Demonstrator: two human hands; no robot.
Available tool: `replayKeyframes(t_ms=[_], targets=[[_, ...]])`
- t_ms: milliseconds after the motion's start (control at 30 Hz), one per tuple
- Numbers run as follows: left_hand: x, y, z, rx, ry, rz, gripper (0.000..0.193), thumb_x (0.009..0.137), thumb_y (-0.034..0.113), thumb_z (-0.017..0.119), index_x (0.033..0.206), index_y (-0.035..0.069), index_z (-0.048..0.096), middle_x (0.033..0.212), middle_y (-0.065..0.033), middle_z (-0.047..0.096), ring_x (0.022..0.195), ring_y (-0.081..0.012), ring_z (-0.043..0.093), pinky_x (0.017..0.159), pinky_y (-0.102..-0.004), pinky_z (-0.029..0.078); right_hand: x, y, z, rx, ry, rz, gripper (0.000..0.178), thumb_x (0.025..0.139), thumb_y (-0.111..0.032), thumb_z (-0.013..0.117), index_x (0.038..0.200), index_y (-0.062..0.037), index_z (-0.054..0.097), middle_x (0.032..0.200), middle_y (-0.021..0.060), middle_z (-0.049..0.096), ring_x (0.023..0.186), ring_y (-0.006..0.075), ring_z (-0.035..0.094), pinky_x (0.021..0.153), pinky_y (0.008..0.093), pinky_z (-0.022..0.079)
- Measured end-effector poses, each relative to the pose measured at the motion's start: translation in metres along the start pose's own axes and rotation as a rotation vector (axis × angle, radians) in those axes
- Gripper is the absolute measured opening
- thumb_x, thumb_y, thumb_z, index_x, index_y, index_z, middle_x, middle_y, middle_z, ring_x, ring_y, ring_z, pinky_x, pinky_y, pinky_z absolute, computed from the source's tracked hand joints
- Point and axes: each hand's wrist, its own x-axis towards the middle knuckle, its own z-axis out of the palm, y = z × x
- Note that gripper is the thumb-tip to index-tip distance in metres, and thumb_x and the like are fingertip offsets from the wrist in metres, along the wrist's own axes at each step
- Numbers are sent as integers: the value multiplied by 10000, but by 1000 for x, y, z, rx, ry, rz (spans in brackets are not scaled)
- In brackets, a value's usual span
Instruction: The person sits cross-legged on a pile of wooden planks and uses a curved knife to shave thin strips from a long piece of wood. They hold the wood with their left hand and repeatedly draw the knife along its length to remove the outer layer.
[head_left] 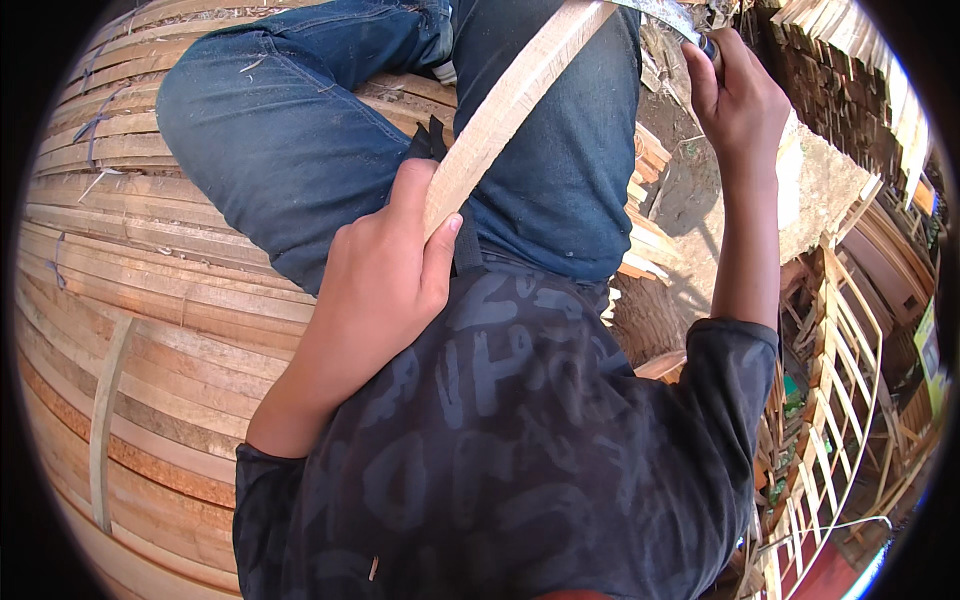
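Wooden strip: pale, squared length (pixel 520 112), held at a slant in front of the body; near end at the waist, far end at the upper edge of view, in line above the right thigh. Contact with the thigh cannot be determined.
Left grip: closed around the strip's near end (pixel 385 262), thumb along one side, fingers on the other.
Bladed tool: metal blade (pixel 662 13) beside the strip's far end, partly cut off by the upper edge; whether the edge touches the wood cannot be determined.
Right grip: wrapped about the tool's dark handle (pixel 742 98), thumb opposite the fingers; forearm raised at the right.
Seated person: blue jeans (pixel 550 170), left knee bent out to the side, right leg pointing forward; dark short-sleeved shirt (pixel 480 430) with grey markings.
Dark strap: short piece (pixel 430 140) at the waist, just beyond the left grip.
Plank layer: long boards (pixel 150 225) side by side at the left, under the bent leg.
Loose slat: single narrow piece (pixel 108 420) lying across those boards.
Right side: offcuts (pixel 645 240) near the right thigh; slatted wooden frame (pixel 822 410) farther out, tilted.
Upper right corner: stacked wood (pixel 865 45), ends rough.
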Motion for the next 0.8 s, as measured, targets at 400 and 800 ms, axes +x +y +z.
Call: replayKeyframes(t_ms=[400, 800], targets=[[4, -7, 2, -218, -82, -79, 296, 928, 122, 561, 1147, -23, 423, 696, -278, 592, 683, -468, 618, 606, -497, 468, -3, -35, 5, -18, -88, -27, 371, 899, -441, 641, 797, -108, 512, 601, 52, 567, 487, 240, 592, 426, 346, 437], [10, -11, 10, -348, -91, -102, 266, 939, 137, 555, 1136, 1, 439, 738, -270, 605, 719, -466, 625, 613, -480, 464, -10, -66, -6, 140, -160, -241, 366, 878, -445, 647, 781, -123, 503, 578, 37, 500, 447, 227, 551, 414, 333, 430]])
